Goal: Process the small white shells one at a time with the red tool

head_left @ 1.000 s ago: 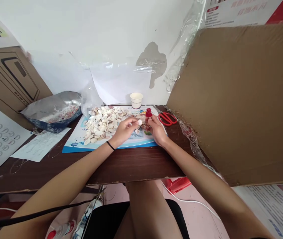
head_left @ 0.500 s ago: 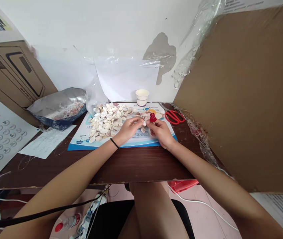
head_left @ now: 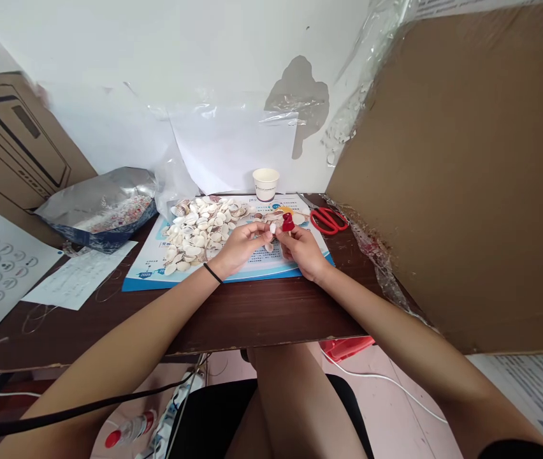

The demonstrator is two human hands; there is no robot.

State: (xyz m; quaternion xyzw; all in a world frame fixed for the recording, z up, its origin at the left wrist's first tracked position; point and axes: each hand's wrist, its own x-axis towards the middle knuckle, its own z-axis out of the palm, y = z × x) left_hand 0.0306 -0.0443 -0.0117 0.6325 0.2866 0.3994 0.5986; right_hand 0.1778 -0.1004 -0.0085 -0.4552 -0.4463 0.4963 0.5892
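Note:
My left hand (head_left: 240,245) is closed in a pinch on a small white shell (head_left: 272,227), held just above the blue-edged printed sheet (head_left: 157,271). My right hand (head_left: 303,250) grips a small bottle with a red cap (head_left: 287,222), its tip right beside the shell. The two hands nearly touch. A pile of pale seashells (head_left: 199,229) lies on the sheet just left of my left hand. A black band circles my left wrist.
A paper cup (head_left: 266,184) stands at the back of the dark wooden desk (head_left: 252,312). Red scissors (head_left: 326,218) lie to the right. A foil bag (head_left: 102,207) sits left, a large cardboard sheet (head_left: 463,185) leans on the right. Papers lie at left.
Both hands have stayed together over the sheet and lifted slightly, the shell and red-capped bottle drawing closer. The camera view shifted a little.

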